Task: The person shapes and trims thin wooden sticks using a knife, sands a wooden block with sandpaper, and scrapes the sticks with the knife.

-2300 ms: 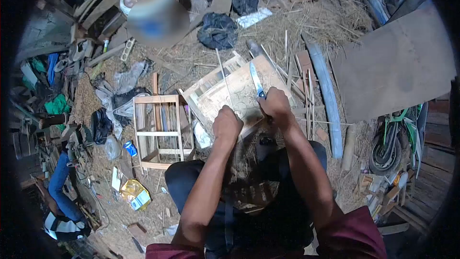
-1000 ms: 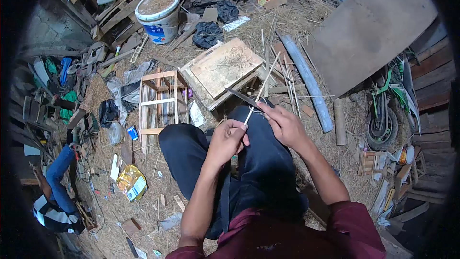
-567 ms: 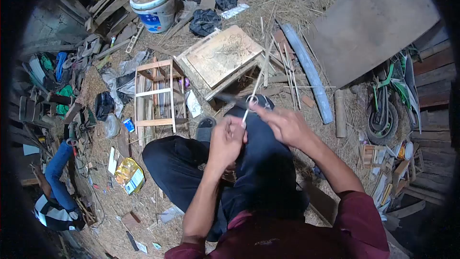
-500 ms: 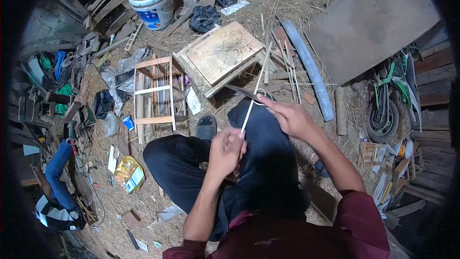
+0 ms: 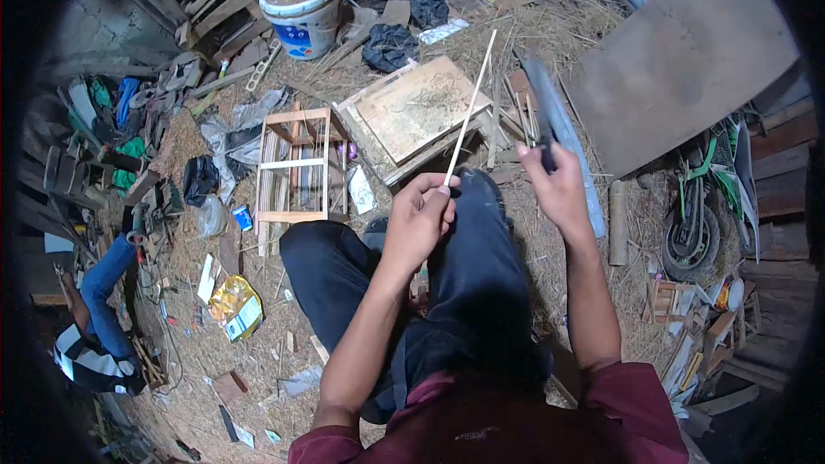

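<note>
My left hand (image 5: 418,219) is closed round the lower end of a thin pale wooden stick (image 5: 472,106), which slants up and away over my knee. My right hand (image 5: 559,187) is off to the right, apart from the stick, with its fingers wrapped round the dark handle of a knife (image 5: 542,103). The knife's blade points upward and is smeared by motion. Beyond the stick stands a low wooden stool-like bench (image 5: 412,112) with shavings on top. To its left is a small slatted wooden frame (image 5: 296,163).
Shavings cover the floor (image 5: 284,309). A white bucket (image 5: 302,13) stands at the back left. At the right are a large board (image 5: 679,60), a grey-blue tube (image 5: 577,150) and a small green bike (image 5: 696,180). Another person's jeans-clad leg (image 5: 107,279) shows at the far left.
My right hand has lifted the knife off the stick and swung it right and upright. The stick now points farther up, still in my left hand. The view has shifted slightly.
</note>
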